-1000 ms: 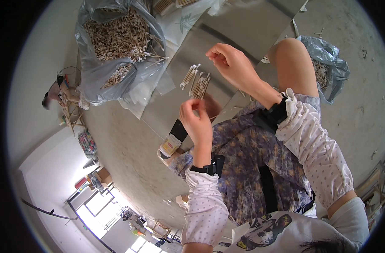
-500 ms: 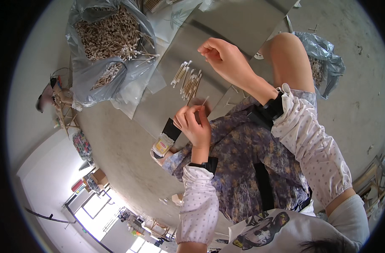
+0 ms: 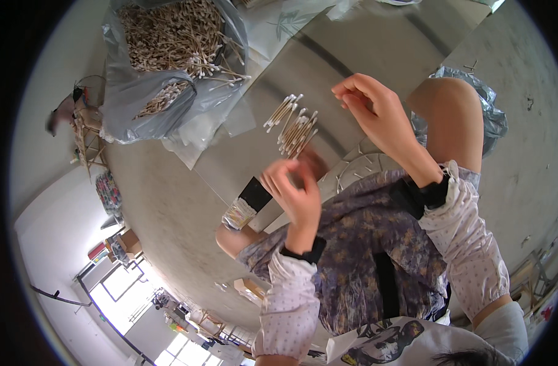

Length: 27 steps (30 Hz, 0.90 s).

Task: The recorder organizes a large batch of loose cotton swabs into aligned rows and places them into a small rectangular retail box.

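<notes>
Two small groups of cotton swabs lie on a grey board (image 3: 376,49) in front of me: a smaller bunch (image 3: 283,111) to the left and a fuller pile (image 3: 298,133) beside it. My left hand (image 3: 296,194) hovers just below the fuller pile, its fingers curled inward and blurred; whatever they pinch is hidden. Up and to the right of the piles, my right hand (image 3: 380,113) is raised over the board, fingers bent toward the thumb. No object can be made out in it. A few loose swabs (image 3: 367,161) lie near my lap.
A grey plastic bag (image 3: 144,116) full of swabs stands at the far left. By my left knee is a clear box (image 3: 238,213) of swabs with a black flap (image 3: 254,193). Another grey bag (image 3: 492,116) sits beyond my right knee.
The view has shifted, so the board and swabs appear farther right. A pale stick seen at my left fingers no longer shows. My right hand stays raised, its fingers still bent.
</notes>
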Each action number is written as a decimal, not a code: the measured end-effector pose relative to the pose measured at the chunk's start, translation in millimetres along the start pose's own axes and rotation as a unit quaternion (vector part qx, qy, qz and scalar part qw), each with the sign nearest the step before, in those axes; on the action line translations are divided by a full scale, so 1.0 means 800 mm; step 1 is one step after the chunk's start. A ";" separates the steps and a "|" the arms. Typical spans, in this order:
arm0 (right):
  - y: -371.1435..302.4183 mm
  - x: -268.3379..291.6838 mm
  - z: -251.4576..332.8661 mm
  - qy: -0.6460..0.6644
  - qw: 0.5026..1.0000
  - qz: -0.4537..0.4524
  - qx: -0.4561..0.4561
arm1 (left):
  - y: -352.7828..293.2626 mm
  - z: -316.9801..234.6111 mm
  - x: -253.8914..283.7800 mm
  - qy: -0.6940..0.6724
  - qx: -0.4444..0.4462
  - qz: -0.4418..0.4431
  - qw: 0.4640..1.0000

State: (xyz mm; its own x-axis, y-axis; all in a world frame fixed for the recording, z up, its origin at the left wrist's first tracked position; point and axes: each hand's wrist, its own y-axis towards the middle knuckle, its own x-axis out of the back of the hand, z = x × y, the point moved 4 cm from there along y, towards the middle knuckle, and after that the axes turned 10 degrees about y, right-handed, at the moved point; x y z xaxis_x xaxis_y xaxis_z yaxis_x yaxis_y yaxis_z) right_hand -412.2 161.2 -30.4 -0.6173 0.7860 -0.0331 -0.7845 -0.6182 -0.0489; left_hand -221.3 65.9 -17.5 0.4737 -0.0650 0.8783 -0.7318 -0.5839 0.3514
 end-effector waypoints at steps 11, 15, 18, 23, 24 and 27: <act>0.017 0.027 -0.001 0.097 0.994 -0.041 -0.023 | -0.168 -0.046 -0.007 -0.329 0.353 0.467 0.741; 0.014 0.019 -0.004 0.091 0.995 -0.031 -0.013 | -0.118 -0.022 -0.011 -0.314 0.379 0.460 0.739; 0.014 0.013 -0.002 0.084 0.996 -0.040 -0.013 | -0.057 -0.007 0.008 -0.314 0.326 0.220 0.864; 0.017 0.012 -0.007 0.068 0.997 -0.038 -0.009 | 0.016 0.014 0.024 -0.156 0.192 0.086 0.965; 0.017 0.014 -0.007 0.067 0.997 -0.041 -0.006 | 0.036 0.005 0.022 -0.072 0.098 0.100 0.988; 0.017 0.012 -0.006 0.031 0.999 -0.042 0.003 | 0.058 0.007 0.008 0.019 0.005 0.139 0.990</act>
State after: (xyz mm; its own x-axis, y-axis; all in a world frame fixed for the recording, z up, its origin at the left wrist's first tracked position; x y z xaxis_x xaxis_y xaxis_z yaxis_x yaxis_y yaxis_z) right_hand -428.7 160.5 -36.4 -0.5440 0.8343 -0.0900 -0.8343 -0.5492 -0.0482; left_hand -249.2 33.9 2.8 0.2355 -0.1947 0.9522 -0.8264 -0.5557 0.0907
